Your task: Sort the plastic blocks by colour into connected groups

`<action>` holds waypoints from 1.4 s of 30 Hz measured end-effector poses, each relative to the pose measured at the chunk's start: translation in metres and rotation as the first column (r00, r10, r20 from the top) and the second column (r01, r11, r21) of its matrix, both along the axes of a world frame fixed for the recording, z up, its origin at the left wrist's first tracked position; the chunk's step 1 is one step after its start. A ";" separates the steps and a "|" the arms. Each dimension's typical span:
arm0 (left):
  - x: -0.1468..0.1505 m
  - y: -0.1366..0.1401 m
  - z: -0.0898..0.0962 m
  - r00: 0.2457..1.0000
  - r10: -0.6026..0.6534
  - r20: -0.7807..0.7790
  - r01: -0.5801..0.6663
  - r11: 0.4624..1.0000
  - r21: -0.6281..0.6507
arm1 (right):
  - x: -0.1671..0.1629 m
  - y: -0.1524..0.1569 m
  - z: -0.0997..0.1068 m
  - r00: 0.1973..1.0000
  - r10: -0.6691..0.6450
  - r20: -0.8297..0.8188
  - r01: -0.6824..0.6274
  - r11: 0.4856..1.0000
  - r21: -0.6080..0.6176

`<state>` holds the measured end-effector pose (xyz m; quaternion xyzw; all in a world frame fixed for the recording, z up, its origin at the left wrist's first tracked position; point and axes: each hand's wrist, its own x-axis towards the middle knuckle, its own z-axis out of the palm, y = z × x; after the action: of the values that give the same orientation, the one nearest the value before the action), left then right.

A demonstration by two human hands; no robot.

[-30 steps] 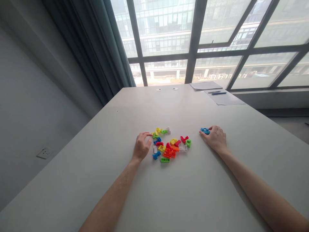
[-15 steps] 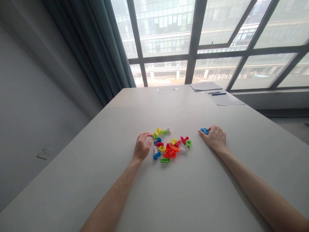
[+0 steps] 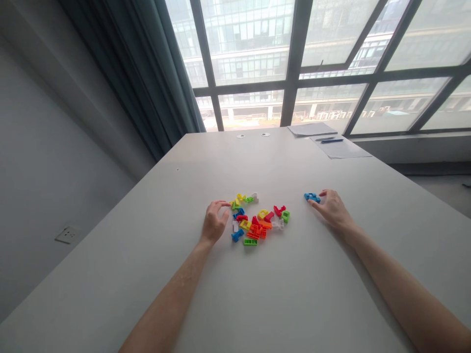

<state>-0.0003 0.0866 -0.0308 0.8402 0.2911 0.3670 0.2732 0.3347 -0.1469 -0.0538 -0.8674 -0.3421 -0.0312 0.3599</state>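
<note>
The right hand (image 3: 332, 208) has just loosened and eased back from the blue plastic pieces (image 3: 308, 196), which lie right of the coloured pile (image 3: 254, 232); they look let go, though whether the thumb touches them I cannot tell. Left of the pile, the left hand (image 3: 215, 220) curls half-open, apparently gripping nothing. The worktop (image 3: 272, 294) edges run well apart from the pile, with room nearer the person; paper sheets (image 3: 348, 151) lie beyond it, rightward.

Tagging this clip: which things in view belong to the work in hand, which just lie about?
Part of the work:
blue blocks by the right hand
multicoloured plastic pieces beside the left hand

Just lying about:
paper sheets
pens
</note>
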 end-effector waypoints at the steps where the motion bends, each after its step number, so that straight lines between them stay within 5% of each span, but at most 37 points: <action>1: 0.000 0.000 0.000 1.000 -0.001 -0.002 0.001 1.000 -0.002 | 0.004 -0.004 0.001 0.999 0.033 -0.033 -0.032 0.999 0.026; 12: 0.000 0.000 0.002 1.000 -0.005 0.009 0.006 1.000 -0.029 | 0.020 -0.026 0.016 0.944 0.329 -0.012 -0.320 0.926 0.198; 24: 0.000 -0.001 0.002 1.000 -0.002 0.008 0.002 1.000 -0.029 | 0.010 -0.018 0.020 0.953 0.279 0.120 -0.289 0.954 0.077; 42: -0.001 -0.003 0.005 1.000 0.005 -0.007 -0.006 0.999 -0.046 | 0.012 -0.020 0.019 0.954 0.237 0.183 -0.250 0.967 0.052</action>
<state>-0.0013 0.0836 -0.0262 0.8343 0.3027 0.3580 0.2902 0.3467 -0.1667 -0.0351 -0.7985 -0.4753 -0.0756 0.3616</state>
